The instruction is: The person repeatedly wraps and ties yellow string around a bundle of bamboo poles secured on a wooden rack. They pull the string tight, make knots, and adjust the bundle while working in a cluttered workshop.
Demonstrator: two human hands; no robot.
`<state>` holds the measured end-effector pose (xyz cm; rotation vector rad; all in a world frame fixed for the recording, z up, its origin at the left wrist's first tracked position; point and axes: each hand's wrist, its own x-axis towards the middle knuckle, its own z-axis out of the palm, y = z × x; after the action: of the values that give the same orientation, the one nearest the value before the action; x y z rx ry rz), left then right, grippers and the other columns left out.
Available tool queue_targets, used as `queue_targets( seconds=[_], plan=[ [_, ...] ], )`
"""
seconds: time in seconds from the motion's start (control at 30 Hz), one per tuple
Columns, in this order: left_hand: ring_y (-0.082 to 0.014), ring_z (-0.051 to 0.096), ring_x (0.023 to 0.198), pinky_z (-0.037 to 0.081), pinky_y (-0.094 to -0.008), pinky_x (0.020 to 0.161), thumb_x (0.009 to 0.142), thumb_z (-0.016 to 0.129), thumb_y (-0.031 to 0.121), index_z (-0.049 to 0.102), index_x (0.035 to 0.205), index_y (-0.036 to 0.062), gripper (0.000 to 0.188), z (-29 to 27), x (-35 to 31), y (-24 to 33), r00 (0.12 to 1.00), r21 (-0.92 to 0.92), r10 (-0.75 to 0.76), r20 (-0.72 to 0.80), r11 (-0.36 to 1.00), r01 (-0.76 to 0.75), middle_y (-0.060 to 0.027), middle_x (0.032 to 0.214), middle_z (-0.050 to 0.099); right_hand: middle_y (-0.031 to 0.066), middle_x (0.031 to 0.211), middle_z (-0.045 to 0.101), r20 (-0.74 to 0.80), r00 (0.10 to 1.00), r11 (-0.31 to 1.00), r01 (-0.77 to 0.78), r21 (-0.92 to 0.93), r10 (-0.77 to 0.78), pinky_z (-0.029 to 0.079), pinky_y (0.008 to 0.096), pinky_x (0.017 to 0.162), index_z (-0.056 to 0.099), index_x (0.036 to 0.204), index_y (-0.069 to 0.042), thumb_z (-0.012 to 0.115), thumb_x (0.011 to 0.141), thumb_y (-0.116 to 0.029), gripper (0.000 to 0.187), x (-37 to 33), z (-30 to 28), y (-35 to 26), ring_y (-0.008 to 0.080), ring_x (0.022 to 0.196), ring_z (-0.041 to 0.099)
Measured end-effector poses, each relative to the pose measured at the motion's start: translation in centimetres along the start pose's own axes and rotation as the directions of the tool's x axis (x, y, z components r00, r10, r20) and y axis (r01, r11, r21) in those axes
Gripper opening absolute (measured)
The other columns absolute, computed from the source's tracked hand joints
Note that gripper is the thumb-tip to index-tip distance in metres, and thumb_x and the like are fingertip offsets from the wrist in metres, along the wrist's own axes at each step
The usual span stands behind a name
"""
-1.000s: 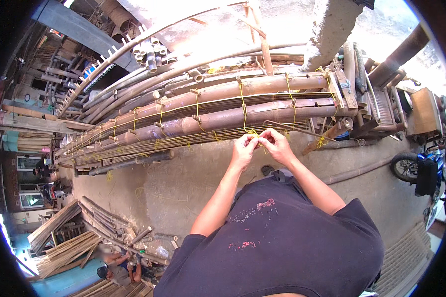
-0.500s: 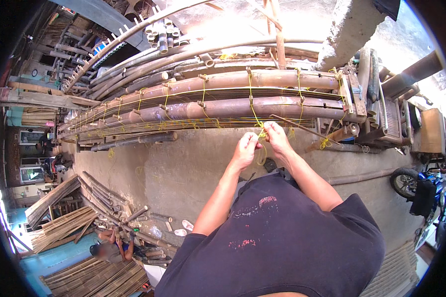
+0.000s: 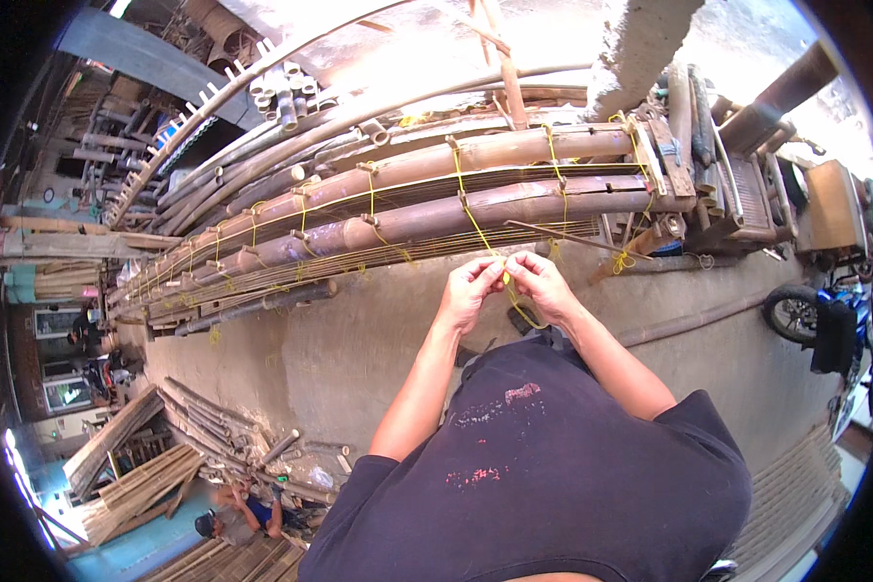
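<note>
Both my hands meet in front of my chest, pinching a yellow cord [image 3: 526, 315]. My left hand [image 3: 469, 293] has thumb and fingers pressed together on it. My right hand [image 3: 543, 283] grips it just beside, close to the left fingertips. From my fingers the cord runs up, taut, to a peg on the long bamboo frame [image 3: 417, 226]; a loose end hangs below. The exact crossing of the cord between the fingertips is too small to make out. Many thin strands stretch along the frame between its two thick poles, with more yellow ties along it.
Stacked bamboo poles [image 3: 330, 131] lie behind the frame, near a concrete pillar [image 3: 640, 58]. A thin stick [image 3: 572, 236] juts from the frame's near side. At the lower left another person [image 3: 247, 514] sits by cut bamboo. A blue motorbike [image 3: 834, 325] stands at right.
My hands have drawn slightly down and away from the frame, and the cord between them and the peg is longer and straighter. The whole view has tilted a little.
</note>
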<state>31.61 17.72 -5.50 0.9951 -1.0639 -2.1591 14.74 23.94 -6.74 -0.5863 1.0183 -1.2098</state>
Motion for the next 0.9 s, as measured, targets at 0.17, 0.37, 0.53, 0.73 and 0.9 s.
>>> queue_targets(
  seconds=[0.17, 0.37, 0.53, 0.73, 0.9],
  plan=[
    [-0.0097, 0.062, 0.085, 0.052, -0.0283, 0.078, 0.097, 0.063, 0.021, 0.064, 0.111, 0.0046, 0.021, 0.5, 0.5, -0.2, 1.0, -0.043, -0.03, -0.002, 0.999, 0.03, -0.0013, 0.099, 0.067, -0.0022, 0.089, 0.062, 0.006, 1.0, 0.999, 0.027, -0.027, -0.026, 0.047, 0.0232, 0.068, 0.062, 0.1, -0.007, 0.061, 0.098, -0.021, 0.014, -0.5, -0.2, -0.2, 0.0052, 0.074, 0.053],
    [-0.0104, 0.061, 0.079, 0.051, -0.0288, 0.075, 0.098, 0.061, 0.021, 0.061, 0.105, 0.0077, 0.015, 1.6, 1.0, -0.5, 0.993, -0.078, -0.022, -0.118, 0.997, 0.013, -0.0007, 0.094, 0.065, 0.0048, 0.101, 0.05, 0.068, 0.959, 0.862, 0.277, -0.425, -0.275, 0.05, 0.0276, 0.078, 0.06, 0.103, -0.004, 0.057, 0.1, -0.02, 0.017, 0.1, 0.1, -1.4, 0.0118, 0.088, 0.054],
    [-0.011, 0.059, 0.068, 0.051, -0.0287, 0.063, 0.099, 0.059, 0.023, 0.059, 0.099, 0.0069, 0.016, 1.4, 2.4, -1.1, 0.932, 0.009, 0.109, -0.346, 0.994, -0.113, -0.0032, 0.084, 0.064, 0.0066, 0.108, 0.043, 0.222, 0.926, 0.808, 0.376, -0.453, -0.307, 0.042, 0.0328, 0.094, 0.058, 0.106, -0.003, 0.053, 0.102, -0.024, 0.021, -1.1, 1.8, -2.2, 0.0169, 0.104, 0.046],
    [-0.0139, 0.058, 0.061, 0.052, -0.0306, 0.056, 0.102, 0.052, 0.017, 0.053, 0.098, 0.004, 0.014, -2.0, 3.3, -1.4, 0.83, 0.027, 0.17, -0.532, 0.983, -0.184, -0.0062, 0.077, 0.061, 0.0034, 0.103, 0.04, 0.388, 0.909, 0.841, 0.325, -0.431, -0.153, 0.036, 0.0287, 0.092, 0.056, 0.098, -0.006, 0.054, 0.101, -0.025, 0.019, -5.2, 2.5, -3.4, 0.0143, 0.1, 0.042],
    [-0.0146, 0.06, 0.062, 0.052, -0.0308, 0.056, 0.102, 0.052, 0.017, 0.053, 0.099, 0.0047, 0.013, -0.7, 3.2, -1.9, 0.757, -0.01, 0.204, -0.621, 0.964, -0.267, -0.0053, 0.076, 0.06, 0.0007, 0.102, 0.046, 0.243, 0.967, 0.981, 0.034, 0.189, -0.08, 0.041, 0.0274, 0.078, 0.054, 0.105, -0.004, 0.053, 0.102, -0.021, 0.017, -4.5, 1.7, -3.2, 0.0107, 0.08, 0.047]
  ],
)
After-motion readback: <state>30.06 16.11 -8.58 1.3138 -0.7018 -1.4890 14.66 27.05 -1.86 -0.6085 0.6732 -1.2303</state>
